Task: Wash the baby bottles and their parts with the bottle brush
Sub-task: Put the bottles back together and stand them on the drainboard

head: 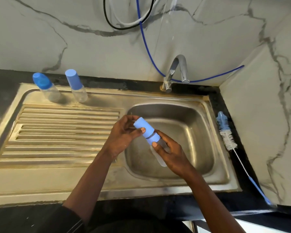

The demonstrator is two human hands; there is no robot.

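The baby bottle point(151, 140), clear with a pale blue collar and cap point(142, 125), is tilted above the sink basin point(191, 132). The left hand point(123, 137) curls its fingers around the cap. The right hand point(171, 155) grips the body and hides most of it. There are three bottles: on the drainboard point(65, 132) stand a round-capped bottle point(46, 87) and a flat-capped bottle point(76, 86). One bottle brush point(227, 133) lies to the right of the sink, and its handle end is blurred.

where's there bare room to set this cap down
The ribbed drainboard in front of the two standing bottles is bare, as is the basin under your hands and the capped bottle. The back ledge by those bottles is crowded; the bottle brush fills the right counter strip.
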